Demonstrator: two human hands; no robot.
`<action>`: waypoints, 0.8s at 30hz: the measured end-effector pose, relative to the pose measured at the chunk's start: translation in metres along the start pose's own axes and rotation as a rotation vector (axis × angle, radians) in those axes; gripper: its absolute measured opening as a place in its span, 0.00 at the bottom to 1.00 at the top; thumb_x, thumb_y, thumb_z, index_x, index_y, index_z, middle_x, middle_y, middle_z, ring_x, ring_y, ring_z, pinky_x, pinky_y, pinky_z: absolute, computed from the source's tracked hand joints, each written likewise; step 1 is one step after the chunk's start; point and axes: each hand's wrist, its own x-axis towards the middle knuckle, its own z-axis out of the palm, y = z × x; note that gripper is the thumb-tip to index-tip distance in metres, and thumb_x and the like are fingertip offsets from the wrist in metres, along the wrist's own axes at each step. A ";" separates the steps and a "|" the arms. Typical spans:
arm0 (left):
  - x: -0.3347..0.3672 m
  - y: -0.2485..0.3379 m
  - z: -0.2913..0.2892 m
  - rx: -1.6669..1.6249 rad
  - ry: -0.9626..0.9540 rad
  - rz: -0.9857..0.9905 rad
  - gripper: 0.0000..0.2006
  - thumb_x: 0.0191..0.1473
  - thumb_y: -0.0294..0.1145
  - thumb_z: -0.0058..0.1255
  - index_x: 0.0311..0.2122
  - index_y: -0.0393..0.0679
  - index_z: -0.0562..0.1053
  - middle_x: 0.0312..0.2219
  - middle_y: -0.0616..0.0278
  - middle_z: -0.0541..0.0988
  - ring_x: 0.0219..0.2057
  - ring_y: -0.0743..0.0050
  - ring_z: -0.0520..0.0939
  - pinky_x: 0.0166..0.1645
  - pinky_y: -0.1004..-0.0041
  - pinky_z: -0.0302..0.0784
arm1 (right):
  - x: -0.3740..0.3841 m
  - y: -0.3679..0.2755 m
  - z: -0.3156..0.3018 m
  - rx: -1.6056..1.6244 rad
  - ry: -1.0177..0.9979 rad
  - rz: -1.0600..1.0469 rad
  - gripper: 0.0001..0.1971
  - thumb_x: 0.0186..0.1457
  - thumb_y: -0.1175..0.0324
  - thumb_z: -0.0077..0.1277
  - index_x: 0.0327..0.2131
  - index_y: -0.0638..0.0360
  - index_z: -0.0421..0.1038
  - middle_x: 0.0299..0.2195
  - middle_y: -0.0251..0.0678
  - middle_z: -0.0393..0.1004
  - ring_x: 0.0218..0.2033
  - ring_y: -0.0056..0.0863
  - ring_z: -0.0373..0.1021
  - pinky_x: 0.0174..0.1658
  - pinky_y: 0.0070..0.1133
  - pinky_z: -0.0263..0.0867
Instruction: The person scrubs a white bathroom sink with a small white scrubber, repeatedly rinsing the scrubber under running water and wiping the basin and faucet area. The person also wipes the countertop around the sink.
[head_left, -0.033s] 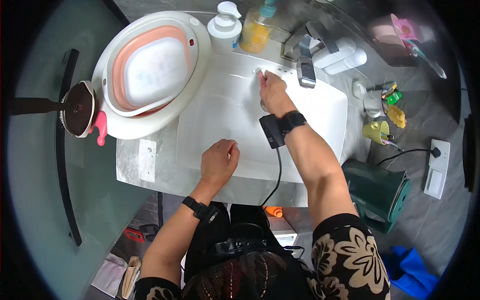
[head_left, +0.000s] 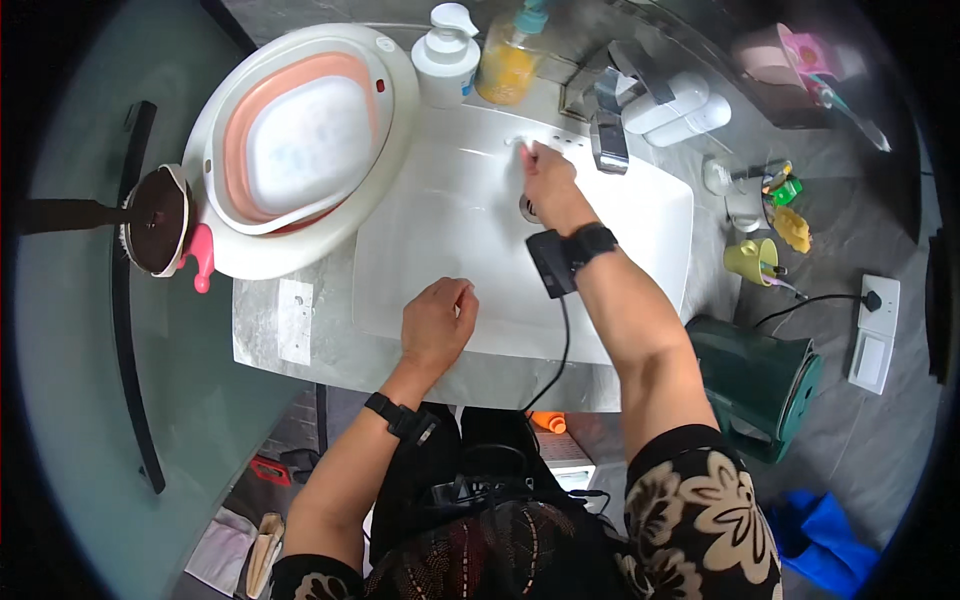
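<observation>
A white rectangular sink point(head_left: 440, 260) lies in front of me. My right hand point(head_left: 550, 180) reaches to its back wall, with the fingers bent together beside a small round overflow fitting point(head_left: 517, 143). Whether anything small is between those fingers is hidden. The metal drain point(head_left: 528, 209) shows partly beside my right wrist. Over the sink's front edge, my left hand point(head_left: 437, 322) is loosely curled, and nothing shows in it. The chrome faucet point(head_left: 609, 140) stands to the right of my right hand.
Left of the sink are a white-and-pink folding basin point(head_left: 232, 150) and a brown-backed brush point(head_left: 158, 218). Behind stand a white pump bottle point(head_left: 445, 65) and a yellow soap bottle point(head_left: 508, 72). A dark green pitcher point(head_left: 750, 375) and yellow cup point(head_left: 746, 260) are at right.
My right hand and wrist have shifted slightly to the right and downward, uncovering more of the drain. The left hand has stayed in place.
</observation>
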 end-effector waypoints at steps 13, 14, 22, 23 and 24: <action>0.004 0.007 0.008 -0.015 -0.006 0.013 0.05 0.49 0.29 0.48 0.27 0.40 0.73 0.21 0.60 0.75 0.22 0.61 0.76 0.27 0.67 0.72 | 0.002 0.076 0.016 -0.340 0.019 -0.239 0.13 0.48 0.68 0.43 0.37 0.62 0.72 0.36 0.43 0.75 0.34 0.39 0.72 0.37 0.35 0.66; 0.003 0.003 0.006 0.006 0.007 0.008 0.05 0.49 0.29 0.48 0.27 0.40 0.73 0.21 0.60 0.75 0.22 0.61 0.76 0.27 0.67 0.72 | 0.009 0.031 0.016 -0.220 -0.121 -0.043 0.13 0.54 0.64 0.40 0.32 0.62 0.72 0.32 0.47 0.74 0.33 0.45 0.71 0.37 0.35 0.67; 0.006 0.010 0.007 -0.037 -0.011 0.021 0.06 0.51 0.27 0.47 0.29 0.37 0.74 0.21 0.55 0.74 0.20 0.61 0.75 0.27 0.70 0.70 | -0.016 0.145 -0.028 0.054 -0.056 0.256 0.18 0.57 0.58 0.41 0.30 0.63 0.72 0.30 0.49 0.75 0.34 0.44 0.72 0.36 0.33 0.67; 0.006 0.011 0.009 -0.058 -0.005 0.025 0.06 0.51 0.27 0.47 0.29 0.37 0.74 0.21 0.55 0.74 0.20 0.61 0.75 0.26 0.70 0.70 | -0.020 0.180 -0.044 -0.029 -0.012 0.346 0.18 0.56 0.56 0.42 0.29 0.63 0.73 0.30 0.51 0.75 0.34 0.49 0.71 0.36 0.34 0.67; 0.002 0.003 0.000 -0.022 0.019 -0.004 0.06 0.51 0.27 0.47 0.29 0.37 0.74 0.21 0.55 0.74 0.20 0.62 0.75 0.26 0.70 0.70 | -0.014 0.142 -0.069 -0.128 -0.092 0.429 0.18 0.56 0.61 0.38 0.29 0.66 0.72 0.29 0.53 0.74 0.34 0.50 0.71 0.38 0.37 0.65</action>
